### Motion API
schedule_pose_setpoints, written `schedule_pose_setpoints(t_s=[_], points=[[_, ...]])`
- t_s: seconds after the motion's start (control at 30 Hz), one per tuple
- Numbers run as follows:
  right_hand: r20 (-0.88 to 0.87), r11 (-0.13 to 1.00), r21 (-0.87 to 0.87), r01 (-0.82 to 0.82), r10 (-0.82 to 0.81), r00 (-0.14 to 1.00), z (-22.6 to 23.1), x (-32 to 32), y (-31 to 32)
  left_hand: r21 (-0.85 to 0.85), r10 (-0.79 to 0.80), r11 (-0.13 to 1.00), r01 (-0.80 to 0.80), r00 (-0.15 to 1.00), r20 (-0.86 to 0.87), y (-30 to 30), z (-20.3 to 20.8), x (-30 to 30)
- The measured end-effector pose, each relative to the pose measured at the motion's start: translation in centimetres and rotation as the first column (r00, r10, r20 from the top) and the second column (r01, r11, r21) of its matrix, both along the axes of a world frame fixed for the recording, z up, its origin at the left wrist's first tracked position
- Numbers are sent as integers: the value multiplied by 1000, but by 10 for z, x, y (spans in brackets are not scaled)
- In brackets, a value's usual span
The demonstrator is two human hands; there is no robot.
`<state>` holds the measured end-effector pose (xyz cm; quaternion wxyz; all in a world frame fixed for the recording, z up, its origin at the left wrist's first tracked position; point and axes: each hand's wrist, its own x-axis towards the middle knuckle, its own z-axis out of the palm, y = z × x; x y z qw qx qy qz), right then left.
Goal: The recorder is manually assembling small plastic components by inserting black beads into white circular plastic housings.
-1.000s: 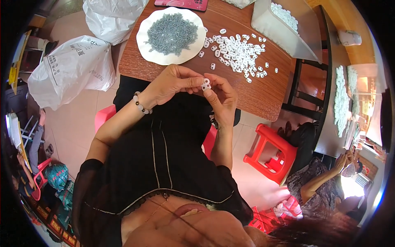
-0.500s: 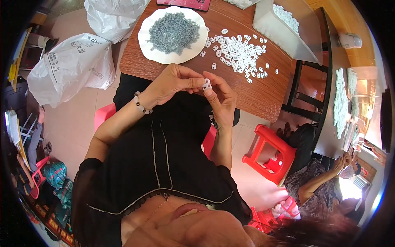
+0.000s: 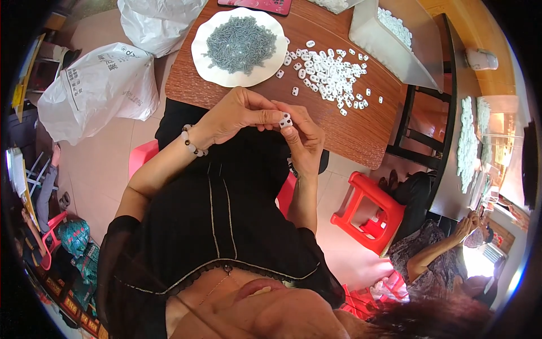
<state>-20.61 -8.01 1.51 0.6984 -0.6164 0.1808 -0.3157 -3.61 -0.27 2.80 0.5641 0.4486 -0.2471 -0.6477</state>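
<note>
In front of the wooden table's near edge, my left hand [image 3: 234, 120] and my right hand [image 3: 306, 141] meet in a pinch on small white plastic pieces with dark holes [image 3: 285, 120]. The pieces appear pressed together between thumbs and fingers; how they join is too small to tell. Beyond my left hand, a white wavy-rimmed plate [image 3: 201, 69] carries a heap of small grey-blue translucent rods [image 3: 240, 44]. Loose white two-holed pieces [image 3: 332, 74] lie scattered over the tabletop [image 3: 353, 133], past my right hand.
A pale bin [image 3: 372, 42] with more white pieces stands at the table's far right. White sacks [image 3: 96, 93] sit on the floor at left. A red stool [image 3: 367, 212] is to my right, near another person's arm [image 3: 437, 248] at a side table.
The right fingers have shifted slightly around the white pieces, which are tilted a little differently. Both hands stay in nearly the same place.
</note>
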Motion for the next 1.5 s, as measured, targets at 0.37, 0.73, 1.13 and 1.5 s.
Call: schedule_pose_setpoints(t_s=[0.37, 0.73, 1.13, 1.5], points=[[4, 992, -114, 58, -58, 998, -2, 2, 2, 28, -24, 999, 25, 999, -28, 1, 2, 1], [2, 998, -41, 57, -57, 998, 6, 4, 6, 18, -98, 995, 97, 991, 92, -3, 14, 4], [53, 1000, -13, 23, -22, 998, 6, 2, 7, 40, -124, 992, 121, 990, 63, -2, 20, 4], [51, 995, -78, 64, -60, 997, 3, 4, 10, 32, -125, 992, 123, 991, 38, 2, 20, 3]])
